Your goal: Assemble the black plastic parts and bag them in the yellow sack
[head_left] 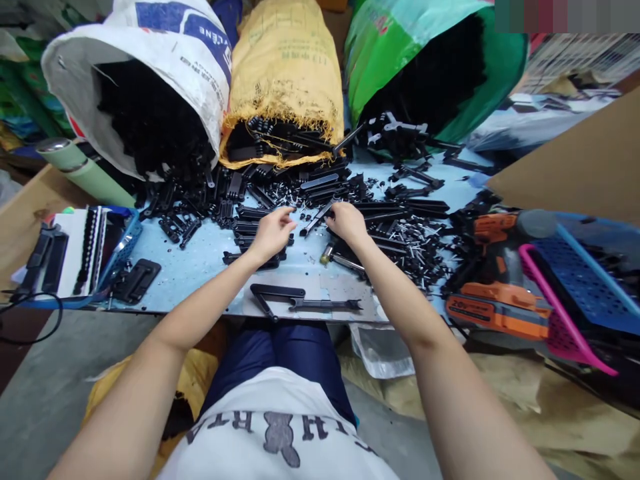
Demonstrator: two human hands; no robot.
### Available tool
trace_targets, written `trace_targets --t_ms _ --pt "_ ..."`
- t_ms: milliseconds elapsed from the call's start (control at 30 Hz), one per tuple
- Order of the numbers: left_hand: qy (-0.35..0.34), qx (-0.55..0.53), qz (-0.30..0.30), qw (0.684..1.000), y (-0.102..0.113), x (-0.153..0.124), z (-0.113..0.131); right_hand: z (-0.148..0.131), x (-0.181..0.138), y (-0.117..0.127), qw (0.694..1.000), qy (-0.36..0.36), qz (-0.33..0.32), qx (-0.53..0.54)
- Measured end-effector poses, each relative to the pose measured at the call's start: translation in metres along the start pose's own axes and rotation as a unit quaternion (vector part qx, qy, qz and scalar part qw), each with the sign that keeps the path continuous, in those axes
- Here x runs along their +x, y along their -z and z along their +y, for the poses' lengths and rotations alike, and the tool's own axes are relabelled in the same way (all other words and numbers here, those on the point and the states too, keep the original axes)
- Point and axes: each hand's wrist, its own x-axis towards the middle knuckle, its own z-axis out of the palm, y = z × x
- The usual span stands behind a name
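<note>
My right hand is closed, with thumb and fingers pinching the end of a slim black plastic bar that slants down to the left. My left hand hovers to the left of it, thumb and forefinger apart; a small dark spot by the fingertip is too small to name. Beneath the left hand lies a stack of black plastic bars. Small silver screws are scattered just beyond both hands. At the table's front edge, a hinged black plastic part lies folded in a V beside a forked bar.
Behind stand a white sack, a yellow sack and a green sack, all holding black parts. To the right are an orange cordless drill, a pink-rimmed basket and loose screws. A blue basket sits left.
</note>
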Motion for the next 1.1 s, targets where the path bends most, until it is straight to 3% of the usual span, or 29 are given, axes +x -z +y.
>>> trace_targets --t_ms 33,100,167,233,300,467,600,733,800,833,933,1000,1033,1100 --pt "0.057 -0.102 0.025 0.993 0.014 -0.023 -0.003 -0.002 -0.013 0.002 0.998 0.005 0.034 0.052" --pt "0.190 -0.250 0.070 0.947 0.038 -0.069 -0.012 -0.009 -0.045 0.005 0.981 0.021 0.072 0.181" --pt "0.290 -0.322 0.095 0.896 0.054 -0.109 -0.021 -0.020 -0.078 0.007 0.955 0.043 0.045 0.288" --pt "0.337 -0.350 0.117 0.866 0.060 -0.135 -0.029 -0.032 -0.106 0.007 0.932 0.061 0.001 0.357" --pt "0.337 -0.356 0.139 0.860 0.060 -0.148 -0.034 -0.041 -0.124 0.005 0.914 0.064 -0.024 0.400" --pt "0.289 -0.354 0.161 0.875 0.059 -0.140 -0.034 -0.048 -0.136 0.002 0.885 0.025 -0.018 0.464" --pt "0.285 -0.411 0.153 0.853 0.054 -0.122 -0.023 -0.049 -0.139 -0.001 0.858 0.000 -0.017 0.514" --pt "0.267 -0.482 0.090 0.829 0.035 -0.110 -0.004 -0.058 -0.140 -0.006 0.750 -0.066 -0.073 0.654" --pt "0.272 -0.509 0.069 0.814 0.024 -0.105 0.004 -0.061 -0.133 -0.008 0.716 -0.084 -0.089 0.687" --pt "0.273 -0.520 0.064 0.807 0.020 -0.103 0.007 -0.062 -0.128 -0.008 0.721 -0.090 -0.073 0.683" --pt "0.270 -0.537 0.063 0.797 0.010 -0.095 0.014 -0.060 -0.112 -0.004 0.797 -0.103 0.060 0.592" --pt "0.267 -0.529 0.066 0.803 0.007 -0.090 0.016 -0.064 -0.105 -0.001 0.825 -0.090 0.103 0.548" --pt "0.266 -0.522 0.068 0.807 0.007 -0.089 0.017 -0.068 -0.103 -0.001 0.822 -0.074 0.083 0.559" --pt "0.264 -0.515 0.073 0.812 0.009 -0.089 0.017 -0.079 -0.106 -0.003 0.781 -0.046 0.000 0.623"
